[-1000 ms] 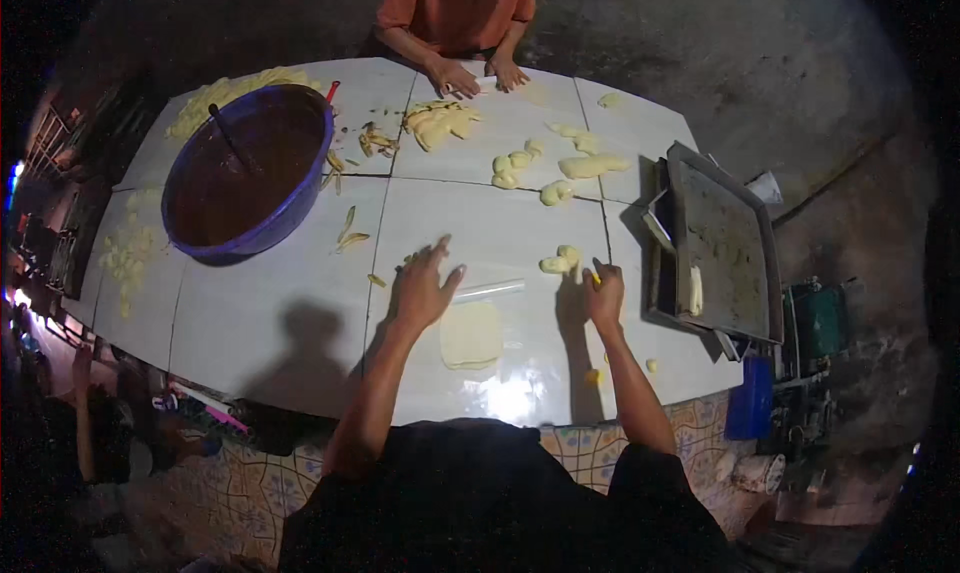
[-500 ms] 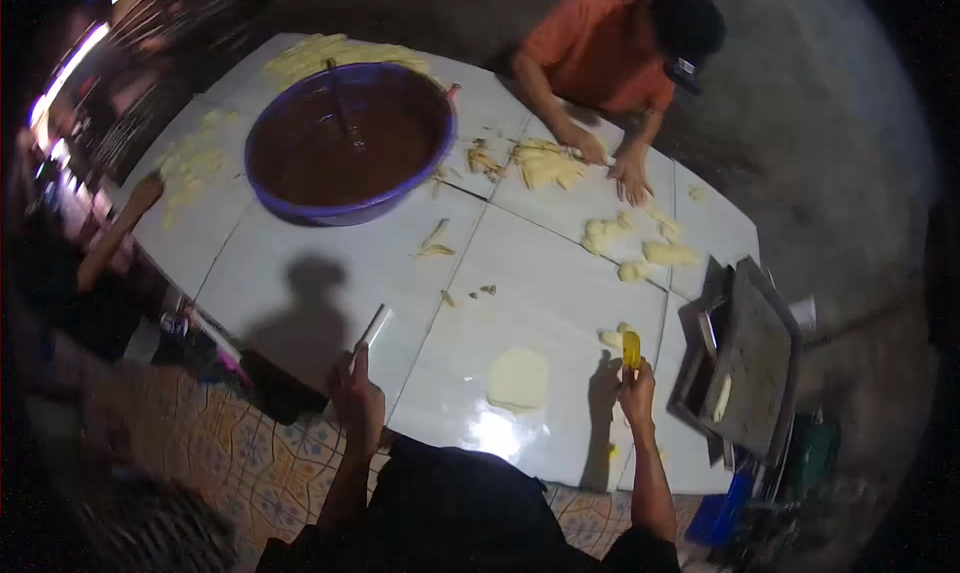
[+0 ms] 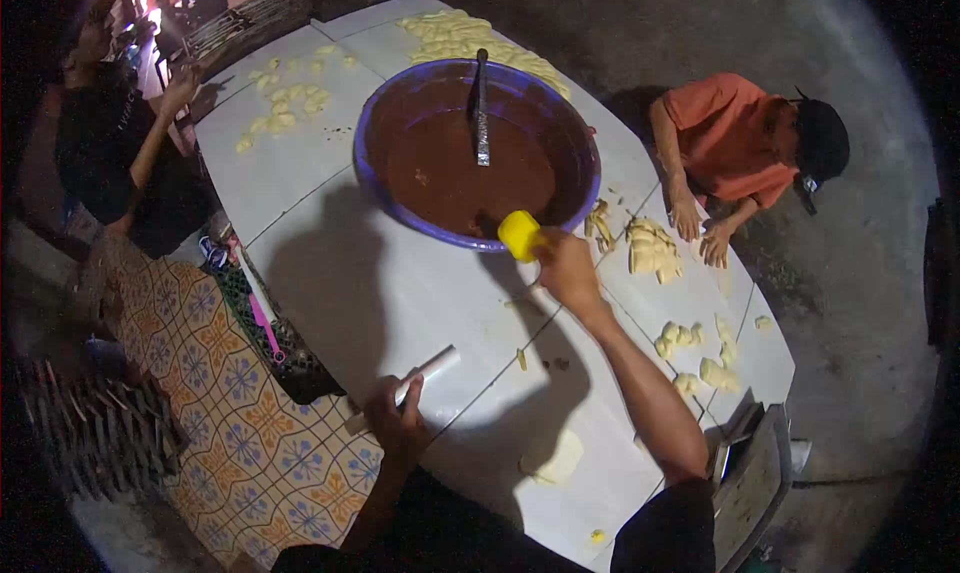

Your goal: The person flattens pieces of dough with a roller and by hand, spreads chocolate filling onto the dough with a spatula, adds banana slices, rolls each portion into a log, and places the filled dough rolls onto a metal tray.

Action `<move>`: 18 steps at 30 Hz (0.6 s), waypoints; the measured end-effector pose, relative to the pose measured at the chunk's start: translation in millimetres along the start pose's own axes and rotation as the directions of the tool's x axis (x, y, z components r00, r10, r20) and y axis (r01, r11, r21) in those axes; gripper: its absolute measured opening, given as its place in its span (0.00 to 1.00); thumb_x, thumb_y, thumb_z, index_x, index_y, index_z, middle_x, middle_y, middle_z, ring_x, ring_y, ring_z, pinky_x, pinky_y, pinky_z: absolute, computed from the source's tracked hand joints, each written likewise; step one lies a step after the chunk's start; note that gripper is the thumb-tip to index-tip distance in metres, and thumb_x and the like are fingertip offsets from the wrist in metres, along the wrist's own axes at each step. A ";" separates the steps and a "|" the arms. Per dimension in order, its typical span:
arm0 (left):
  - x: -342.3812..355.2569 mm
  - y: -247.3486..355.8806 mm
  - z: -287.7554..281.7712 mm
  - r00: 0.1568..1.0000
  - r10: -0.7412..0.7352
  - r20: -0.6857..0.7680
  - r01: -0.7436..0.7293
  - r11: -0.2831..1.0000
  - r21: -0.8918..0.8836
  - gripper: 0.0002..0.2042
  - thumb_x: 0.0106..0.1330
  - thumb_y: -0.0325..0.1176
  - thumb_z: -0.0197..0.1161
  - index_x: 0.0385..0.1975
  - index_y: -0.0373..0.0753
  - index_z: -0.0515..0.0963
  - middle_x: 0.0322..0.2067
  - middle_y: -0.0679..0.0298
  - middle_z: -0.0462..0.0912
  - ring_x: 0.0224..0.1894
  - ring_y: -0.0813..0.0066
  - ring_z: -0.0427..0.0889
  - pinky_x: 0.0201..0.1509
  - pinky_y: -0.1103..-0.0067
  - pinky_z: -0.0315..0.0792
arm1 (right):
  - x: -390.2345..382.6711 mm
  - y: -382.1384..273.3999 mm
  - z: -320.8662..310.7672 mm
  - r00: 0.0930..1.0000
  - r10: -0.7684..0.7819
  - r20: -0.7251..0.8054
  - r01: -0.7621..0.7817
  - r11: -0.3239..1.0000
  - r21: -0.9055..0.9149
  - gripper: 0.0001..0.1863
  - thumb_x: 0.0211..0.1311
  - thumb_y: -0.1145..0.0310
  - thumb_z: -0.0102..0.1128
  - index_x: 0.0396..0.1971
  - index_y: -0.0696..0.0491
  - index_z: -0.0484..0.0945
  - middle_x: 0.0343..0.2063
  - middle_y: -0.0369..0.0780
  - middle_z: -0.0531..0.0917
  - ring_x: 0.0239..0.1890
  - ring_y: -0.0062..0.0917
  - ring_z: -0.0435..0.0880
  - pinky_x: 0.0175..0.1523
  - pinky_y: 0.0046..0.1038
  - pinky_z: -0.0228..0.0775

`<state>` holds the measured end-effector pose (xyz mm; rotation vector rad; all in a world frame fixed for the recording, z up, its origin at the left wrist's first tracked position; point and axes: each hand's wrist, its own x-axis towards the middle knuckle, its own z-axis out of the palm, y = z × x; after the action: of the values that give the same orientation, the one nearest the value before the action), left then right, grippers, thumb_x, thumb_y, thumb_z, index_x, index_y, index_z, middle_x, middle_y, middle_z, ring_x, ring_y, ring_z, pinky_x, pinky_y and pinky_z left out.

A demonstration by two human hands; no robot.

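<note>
My left hand [image 3: 398, 418] is wrapped round a white tube [image 3: 432, 367], held at a slant over the table's near edge. My right hand [image 3: 570, 270] grips a small yellow plastic tool [image 3: 518, 235] with a broad rounded end; its exact kind is unclear. That tool is at the near rim of a big purple basin [image 3: 590, 198] holding a brown mass [image 3: 440, 163]. A dark-handled flat metal tool [image 3: 482, 113] leans in the basin. On the table near my body lies a flat pale dough sheet [image 3: 552, 458], partly in shadow.
Across the white tiled table [image 3: 470, 323], a person in orange [image 3: 735, 138] works beside dough pieces [image 3: 655, 251]. Another person [image 3: 110, 153] stands left, by small dough pieces [image 3: 285, 103]. More dough [image 3: 470, 41] lies behind the basin. Trays [image 3: 755, 483] stand at right.
My right hand has moved from the table's right side up and left to the basin with the yellow tool. My left hand still holds the tube. The view has shifted left.
</note>
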<state>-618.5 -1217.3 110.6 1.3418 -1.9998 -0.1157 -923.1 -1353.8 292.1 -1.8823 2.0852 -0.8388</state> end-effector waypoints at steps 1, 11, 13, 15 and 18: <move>-3.0 -2.8 3.0 1.000 -0.014 -0.001 0.014 1.000 0.013 0.26 0.55 0.23 0.61 0.57 0.45 0.79 0.50 0.50 0.76 0.53 0.48 0.74 0.58 0.54 0.66 | 11.9 -24.5 12.7 0.999 -0.006 0.051 0.006 1.000 0.003 0.14 0.58 0.75 0.62 0.44 0.61 0.82 0.33 0.55 0.85 0.37 0.49 0.86 0.44 0.40 0.77; 24.7 13.2 -15.1 0.998 -0.011 0.062 0.006 0.997 0.079 0.17 0.70 0.35 0.52 0.55 0.49 0.79 0.44 0.54 0.79 0.46 0.51 0.77 0.49 0.57 0.66 | 141.5 26.8 51.2 0.672 -0.016 0.741 0.459 0.794 -0.399 0.11 0.53 0.72 0.62 0.37 0.58 0.83 0.26 0.51 0.85 0.35 0.45 0.86 0.42 0.40 0.77; 23.9 8.6 -20.9 0.998 0.006 0.065 -0.012 0.996 0.086 0.17 0.70 0.35 0.51 0.56 0.48 0.79 0.44 0.54 0.79 0.47 0.51 0.77 0.50 0.57 0.66 | 150.3 7.6 55.0 0.639 0.047 0.768 0.339 0.879 -0.336 0.12 0.52 0.73 0.62 0.37 0.59 0.83 0.27 0.51 0.85 0.34 0.42 0.86 0.41 0.39 0.77; 21.8 10.5 -19.0 0.997 -0.010 0.073 0.004 0.997 0.076 0.17 0.70 0.34 0.51 0.55 0.46 0.80 0.44 0.55 0.79 0.47 0.51 0.77 0.51 0.57 0.66 | 149.2 10.2 43.3 0.613 -0.148 0.776 0.304 0.951 -0.058 0.14 0.49 0.74 0.61 0.37 0.60 0.84 0.28 0.49 0.86 0.29 0.34 0.85 0.37 0.38 0.76; 20.0 11.8 -26.0 0.991 -0.070 0.112 0.063 0.996 0.070 0.17 0.69 0.33 0.51 0.55 0.44 0.80 0.43 0.55 0.79 0.47 0.52 0.77 0.52 0.56 0.65 | 137.6 -20.4 0.3 0.505 -0.215 0.836 0.371 0.928 0.015 0.17 0.49 0.73 0.61 0.42 0.58 0.84 0.32 0.49 0.87 0.31 0.36 0.85 0.40 0.38 0.76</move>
<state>-616.1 -1220.8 145.2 1.4745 -2.0698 -0.1610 -928.1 -1486.8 332.4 -2.1380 1.2541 0.2471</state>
